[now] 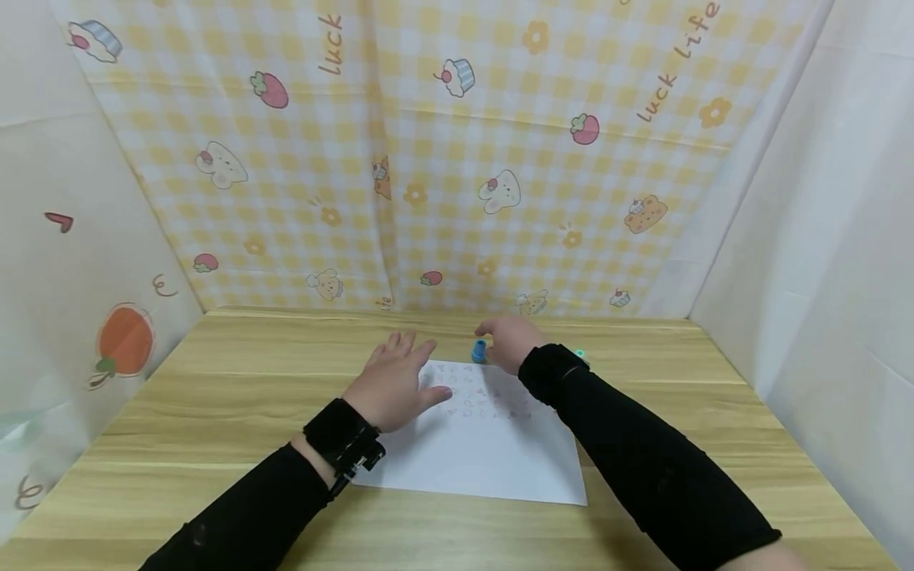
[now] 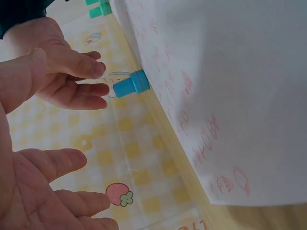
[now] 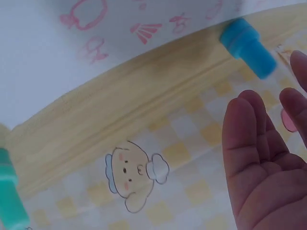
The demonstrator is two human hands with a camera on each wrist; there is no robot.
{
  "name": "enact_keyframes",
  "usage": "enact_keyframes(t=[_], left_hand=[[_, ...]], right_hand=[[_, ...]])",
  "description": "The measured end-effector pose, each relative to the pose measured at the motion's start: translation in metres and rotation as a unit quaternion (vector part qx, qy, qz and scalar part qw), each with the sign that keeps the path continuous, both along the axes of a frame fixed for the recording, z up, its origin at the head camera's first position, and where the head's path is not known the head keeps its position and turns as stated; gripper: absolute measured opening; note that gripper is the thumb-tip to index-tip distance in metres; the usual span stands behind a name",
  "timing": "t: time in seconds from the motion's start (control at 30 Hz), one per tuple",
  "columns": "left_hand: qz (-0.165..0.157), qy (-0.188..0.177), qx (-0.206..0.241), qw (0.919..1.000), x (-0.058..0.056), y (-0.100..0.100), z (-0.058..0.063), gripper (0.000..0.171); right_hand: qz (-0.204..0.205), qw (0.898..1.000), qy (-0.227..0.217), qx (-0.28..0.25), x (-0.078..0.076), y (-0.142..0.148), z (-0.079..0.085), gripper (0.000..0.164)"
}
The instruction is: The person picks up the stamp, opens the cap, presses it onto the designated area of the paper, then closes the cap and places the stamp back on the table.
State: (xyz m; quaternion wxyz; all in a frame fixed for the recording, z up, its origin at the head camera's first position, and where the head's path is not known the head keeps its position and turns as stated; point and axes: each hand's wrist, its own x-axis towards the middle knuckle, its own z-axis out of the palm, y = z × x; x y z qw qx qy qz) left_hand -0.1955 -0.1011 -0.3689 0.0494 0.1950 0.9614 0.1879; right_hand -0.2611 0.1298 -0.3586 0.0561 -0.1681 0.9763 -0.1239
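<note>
A blue stamp (image 1: 479,351) with a narrower top stands upright at the far edge of a white sheet of paper (image 1: 493,468). Small pink and red prints (image 3: 145,32) run in rows across the sheet's far half. My right hand (image 1: 512,342) is beside the blue stamp, its fingers loosely bent and a gap showing between them and the stamp in the right wrist view. Over the left part of the paper, my left hand (image 1: 394,387) is spread with straight fingers and holds nothing; whether it touches the sheet is unclear.
A green stamp (image 3: 9,191) stands to the right of the blue one, mostly behind my right wrist in the head view. The wooden tabletop (image 1: 236,396) ends at a yellow checked cloth (image 1: 443,230), with white cloth walls on both sides.
</note>
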Motion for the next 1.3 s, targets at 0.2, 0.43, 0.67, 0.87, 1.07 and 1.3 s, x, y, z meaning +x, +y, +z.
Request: enact_keyframes(t=[0.2, 0.43, 0.67, 0.87, 1.07, 1.3], left_hand=[[0.002, 0.007, -0.017, 0.9998, 0.001, -0.001, 0.000, 0.085], [0.002, 0.016, -0.017, 0.9997, 0.002, 0.000, -0.002, 0.084], [0.001, 0.019, -0.022, 0.9996, 0.002, 0.001, -0.002, 0.085], [0.001, 0.021, -0.023, 0.9995, 0.004, 0.002, -0.003, 0.085], [0.000, 0.026, -0.020, 0.9994, 0.003, 0.003, -0.004, 0.085], [0.001, 0.025, -0.021, 0.9995, 0.003, 0.004, -0.004, 0.085]], right_hand=[[0.003, 1.000, -0.009, -0.005, -0.011, -0.005, -0.008, 0.035], [-0.008, 1.000, -0.006, -0.010, -0.013, -0.010, -0.012, 0.031], [-0.019, 1.000, 0.000, -0.004, -0.016, -0.012, -0.016, 0.027], [-0.025, 1.000, 0.000, -0.008, -0.017, -0.013, -0.018, 0.027], [-0.027, 1.000, 0.006, -0.014, -0.016, -0.013, -0.018, 0.026], [-0.032, 0.999, 0.017, -0.039, -0.008, -0.013, -0.011, 0.024]])
